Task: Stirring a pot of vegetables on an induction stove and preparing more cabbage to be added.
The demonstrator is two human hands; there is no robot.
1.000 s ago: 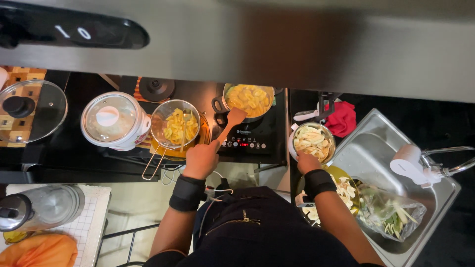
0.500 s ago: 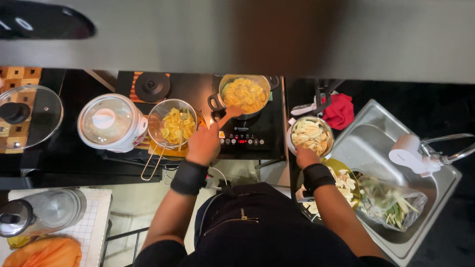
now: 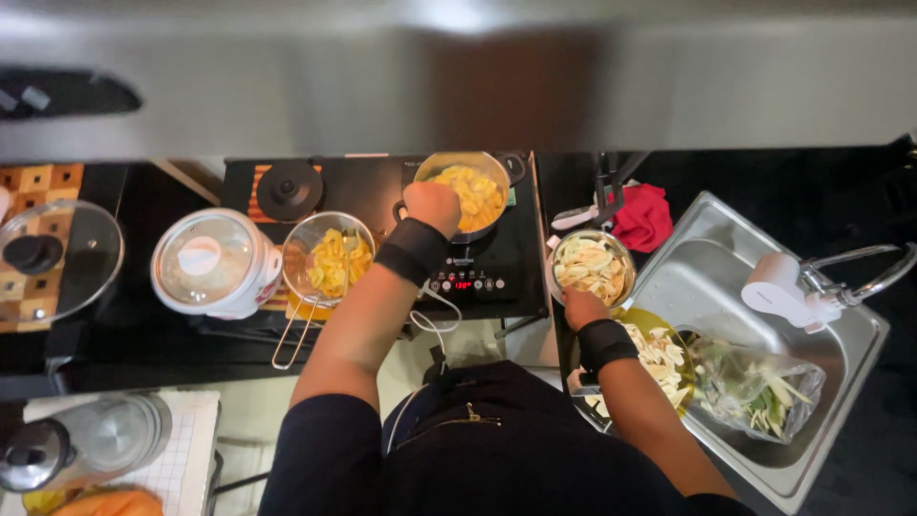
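Hands work at two spots on a dark counter. The left hand (image 3: 435, 204) is curled into a loose fist over the near rim of the pan (image 3: 468, 191) on the induction hob (image 3: 478, 272); it seems closed on a utensil, but the tool itself is hidden under the knuckles, so what it grips cannot be told. Yellow pieces fill the pan just beyond the fingers. A black wristband (image 3: 413, 250) wraps the left wrist.

The right hand (image 3: 580, 306) rests at the near edge of a steel bowl (image 3: 590, 266) of pale slices, fingers bent and touching its rim; whether they pinch the rim or only lie against it is unclear. A second black band (image 3: 602, 342) sits on that wrist. The bowl stands just right of the hob, well apart from the left hand.

Left of the pan, a wire strainer (image 3: 330, 260) holds more yellow pieces, its handle pointing toward the person. Beside it stands a white rice cooker (image 3: 212, 263) with a glass lid. A black lid (image 3: 288, 189) lies behind the strainer.

Under the right forearm a yellow plate (image 3: 659, 349) carries more pale slices. The sink (image 3: 821, 382) holds a clear bag (image 3: 755, 387) of green and white trimmings, and a red cloth (image 3: 642, 215) lies behind the bowl.
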